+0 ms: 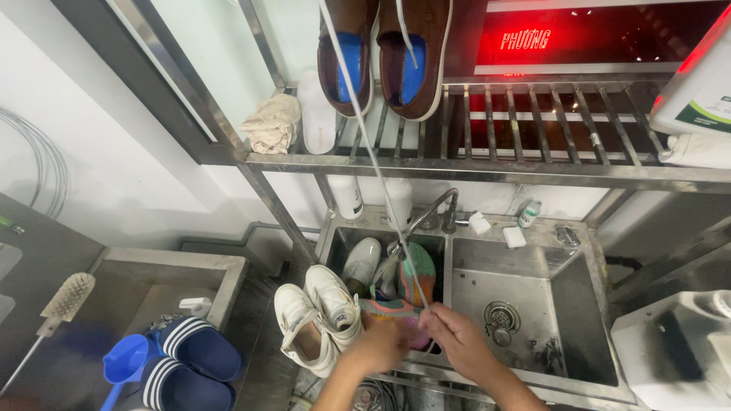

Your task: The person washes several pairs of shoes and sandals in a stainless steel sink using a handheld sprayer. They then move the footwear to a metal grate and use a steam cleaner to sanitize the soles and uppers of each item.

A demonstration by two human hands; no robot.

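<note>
A long white shoelace [365,137] is gripped by both hands over a steel double sink [533,262]

The left hand [378,346] and the right hand [457,339] are held close together at the sink's front edge, each closed on the lower end of the lace, which is stretched up past the camera. Just beyond the hands, a colourful knitted sneaker [407,293] is propped in the left basin under the tap [434,209]. A pair of white sneakers [320,316] is rested on the left rim. Brown shoes with blue insoles [384,53] are stood on the rack [487,164] above; navy striped slides [186,361] are seen at lower left
</note>
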